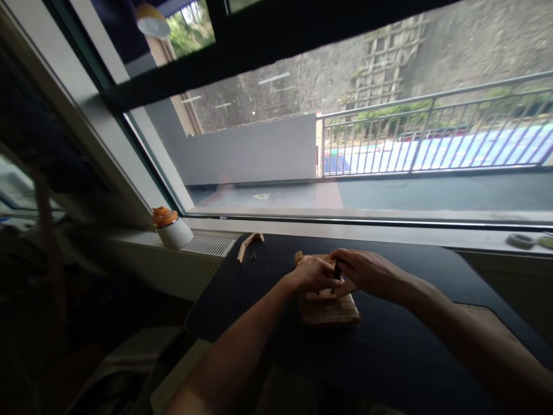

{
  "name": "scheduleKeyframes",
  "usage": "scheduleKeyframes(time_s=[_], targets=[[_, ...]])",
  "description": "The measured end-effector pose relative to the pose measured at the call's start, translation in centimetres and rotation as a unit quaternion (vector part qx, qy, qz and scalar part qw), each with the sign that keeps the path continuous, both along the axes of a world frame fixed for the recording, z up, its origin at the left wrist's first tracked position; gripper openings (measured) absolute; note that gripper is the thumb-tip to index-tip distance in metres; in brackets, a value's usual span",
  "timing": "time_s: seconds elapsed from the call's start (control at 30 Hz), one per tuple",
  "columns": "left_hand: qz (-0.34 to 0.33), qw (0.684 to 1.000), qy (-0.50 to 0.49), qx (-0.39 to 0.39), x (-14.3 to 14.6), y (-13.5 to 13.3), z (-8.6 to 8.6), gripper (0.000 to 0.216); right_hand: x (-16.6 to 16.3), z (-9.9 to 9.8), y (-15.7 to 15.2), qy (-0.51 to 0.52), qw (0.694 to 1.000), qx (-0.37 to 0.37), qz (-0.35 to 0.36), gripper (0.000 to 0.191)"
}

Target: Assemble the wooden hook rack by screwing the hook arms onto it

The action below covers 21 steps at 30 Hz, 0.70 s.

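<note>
While the fingers of the right hand (367, 271) pinch a short dark tool (337, 268), those of the left hand (314, 273) bend over a pale wooden piece (322, 295) near the tool's lower end (whether they pinch anything, I cannot tell). That piece lies on a brown wooden block (330, 315), set in from the middle of the far edge of the bench (242, 297). Near the far left corner lies an angled wooden strip (245, 248), small dark bits (254, 256) just beside it. Beyond that corner stands a white pot (175, 233) with an orange top (165, 217).
</note>
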<state>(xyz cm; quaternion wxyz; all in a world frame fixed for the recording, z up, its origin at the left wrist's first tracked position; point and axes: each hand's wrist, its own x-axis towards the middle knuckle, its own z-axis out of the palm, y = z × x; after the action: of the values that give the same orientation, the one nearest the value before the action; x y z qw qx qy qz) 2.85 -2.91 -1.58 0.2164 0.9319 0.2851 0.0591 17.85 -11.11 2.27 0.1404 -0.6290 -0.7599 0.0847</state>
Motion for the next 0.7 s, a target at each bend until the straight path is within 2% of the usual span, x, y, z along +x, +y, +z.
scheduleKeyframes(time_s=[0.17,0.27,0.53,0.6,0.7], targets=[[-0.006,1.0,-0.022,0.007,-0.4,0.0,-0.2,0.027,-0.5,0.4,-0.2,0.005,1.0,0.007,0.018,0.028],[-0.011,1.0,-0.016,0.0,-0.6,-0.1,-0.2,0.023,-0.9,0.1,-0.4,-0.002,1.0,0.013,0.013,0.028],[-0.015,1.0,-0.013,0.0,-0.6,0.5,-1.1,0.017,-2.0,-0.4,-0.3,-0.072,0.995,0.037,-0.061,0.037],[-0.014,1.0,-0.015,-0.002,-0.6,0.6,-1.2,0.017,-2.1,0.0,-0.3,-0.089,0.994,0.048,-0.049,0.032],[-0.01,1.0,-0.02,-0.003,-0.7,0.7,-1.5,0.019,-2.0,0.7,-0.5,-0.059,0.996,0.06,0.008,0.024]])
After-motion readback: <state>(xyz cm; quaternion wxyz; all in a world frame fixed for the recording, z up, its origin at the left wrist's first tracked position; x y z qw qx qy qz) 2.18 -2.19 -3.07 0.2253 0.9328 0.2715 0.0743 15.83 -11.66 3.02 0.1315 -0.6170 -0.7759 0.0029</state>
